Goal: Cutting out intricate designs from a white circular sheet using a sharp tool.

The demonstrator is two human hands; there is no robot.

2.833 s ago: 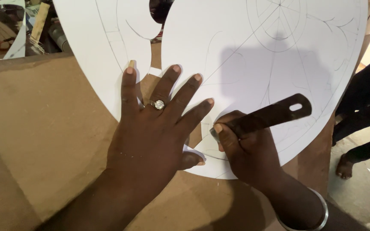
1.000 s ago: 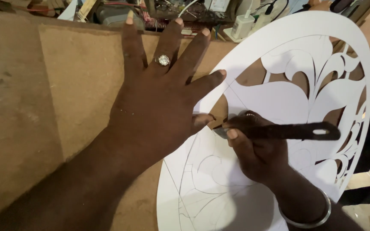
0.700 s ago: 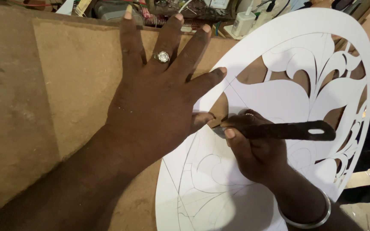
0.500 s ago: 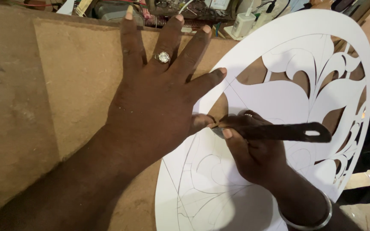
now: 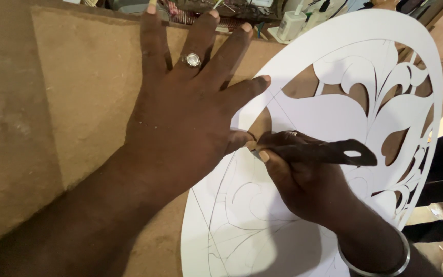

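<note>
a: where's the white board (image 5: 334,118)?
b: flat on the brown worktop (image 5: 78,87). left hand (image 5: 180,118) spread open, pressing beside its cut edge; right hand (image 5: 303,179) clamped on a dark knife (image 5: 334,152).
a: sturdy?
b: looks thin, light, fragile at the cutouts. hold the solid rim.

The left hand (image 5: 180,123) lies flat, palm down, fingers spread wide and pointing away from the body; a ring sits on one finger; the thumb tucks in toward the other hand; the left forearm runs down to the lower left corner. The right hand (image 5: 303,179) is curled closed (knuckles up, fingertips pinched near the left thumb); its wrist, bent slightly, carries a metal bangle; the two hands sit just beside each other, nearly touching.
</note>
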